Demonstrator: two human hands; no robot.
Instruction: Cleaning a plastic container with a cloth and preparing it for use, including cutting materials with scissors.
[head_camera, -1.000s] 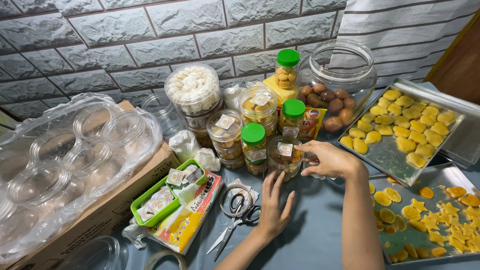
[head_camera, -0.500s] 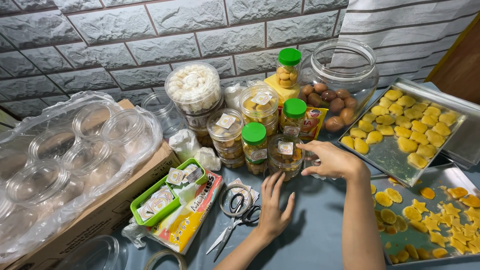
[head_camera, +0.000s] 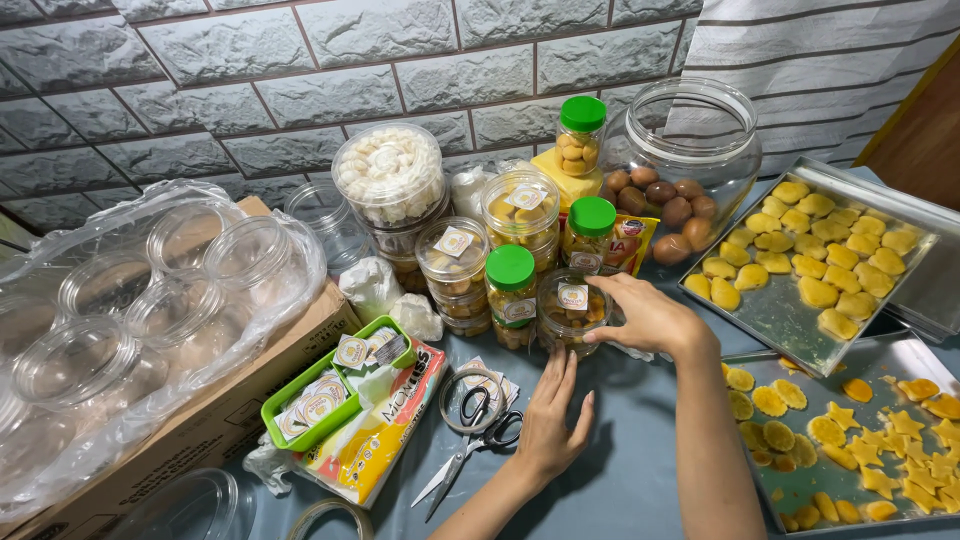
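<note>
Starting at the far left, a clear plastic bag of empty round containers (head_camera: 150, 300) rests on a cardboard box (head_camera: 240, 410). Next comes a green tray of round stickers (head_camera: 335, 385), then scissors (head_camera: 480, 435) lying on the blue tabletop (head_camera: 640, 470). The left hand (head_camera: 552, 425) lies flat and open on the tabletop, fingers stretched toward a small clear jar of cookies (head_camera: 570, 315) just ahead of it, holding nothing. That jar stands near the middle, beside a green-lidded jar (head_camera: 512, 295). The right hand (head_camera: 650, 318) curls loosely against the jar's right side, fingertips touching it. Behind stands a big glass jar of brown eggs (head_camera: 680, 170). Farthest right, two metal trays (head_camera: 790, 315) carry yellow cookies.
</note>
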